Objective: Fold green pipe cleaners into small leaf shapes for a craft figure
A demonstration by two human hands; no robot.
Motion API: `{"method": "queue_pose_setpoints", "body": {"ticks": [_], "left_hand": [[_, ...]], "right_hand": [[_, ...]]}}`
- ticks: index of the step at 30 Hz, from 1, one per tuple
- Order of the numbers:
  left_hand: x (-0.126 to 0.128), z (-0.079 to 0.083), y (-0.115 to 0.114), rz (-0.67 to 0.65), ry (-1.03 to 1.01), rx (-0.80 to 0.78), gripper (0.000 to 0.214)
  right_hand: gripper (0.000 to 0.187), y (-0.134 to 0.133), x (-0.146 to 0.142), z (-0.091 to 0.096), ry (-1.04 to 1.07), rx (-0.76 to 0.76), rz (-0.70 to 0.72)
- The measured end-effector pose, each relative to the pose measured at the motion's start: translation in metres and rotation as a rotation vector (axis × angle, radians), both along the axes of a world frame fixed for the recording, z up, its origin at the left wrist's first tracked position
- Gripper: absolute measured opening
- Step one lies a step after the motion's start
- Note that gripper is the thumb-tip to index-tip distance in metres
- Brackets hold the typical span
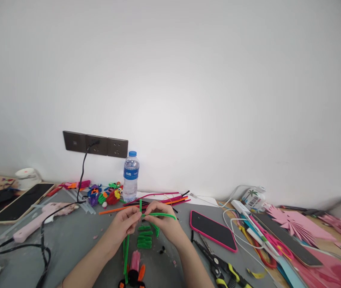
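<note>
Head view: pinching green pipe cleaner (162,215) with left hand (125,222) and right hand (164,225), beyond green strips (144,242) at six o'clock.

Fingers (132,221) hide part of the held green pipe cleaner (164,215)

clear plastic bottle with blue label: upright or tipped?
Upright: the clear plastic bottle stands on its base, blue cap on top, before the white wall.
</note>
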State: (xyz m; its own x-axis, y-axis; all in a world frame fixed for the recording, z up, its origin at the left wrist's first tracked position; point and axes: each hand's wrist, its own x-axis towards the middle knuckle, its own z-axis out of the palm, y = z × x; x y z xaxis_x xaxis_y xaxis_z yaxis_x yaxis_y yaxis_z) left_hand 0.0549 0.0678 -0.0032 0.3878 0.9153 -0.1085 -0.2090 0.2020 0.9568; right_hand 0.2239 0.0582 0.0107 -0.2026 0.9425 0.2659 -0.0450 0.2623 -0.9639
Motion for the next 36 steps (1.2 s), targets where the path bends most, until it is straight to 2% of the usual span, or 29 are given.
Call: {"method": "queue_pose_setpoints", "body": {"ticks": [6, 12, 17, 20, 24, 29, 36], "left_hand": [[-0.002, 0.002, -0.001, -0.048, 0.071, 0.051, 0.04], [0.0, 0.015, -0.011, -0.178, 0.196, 0.125, 0.039], [-0.002, 0.015, -0.01, -0.231, 0.243, 0.193, 0.036], [-0.002, 0.013, -0.007, -0.169, 0.252, 0.209, 0.033], [-0.001, 0.008, -0.004, 0.007, 0.302, 0.3, 0.025], [-0.003, 0.0, 0.0, 0.203, 0.365, 0.391, 0.02], [-0.007, -0.003, 0.004, 0.298, 0.292, 0.509, 0.017]], "right_hand": [[0.015, 0.003, 0.003, -0.003, 0.194, -0.079, 0.008], [0.016, 0.0, 0.004, 0.002, 0.198, -0.09, 0.027], [0.018, 0.0, 0.005, 0.0, 0.197, -0.133, 0.083], [0.02, 0.003, 0.005, -0.005, 0.22, -0.139, 0.04], [0.022, 0.006, 0.003, -0.007, 0.279, -0.14, -0.017], [0.025, 0.004, 0.0, -0.003, 0.29, -0.147, -0.02], [0.025, 0.002, 0.001, -0.001, 0.236, -0.116, -0.077]]}}
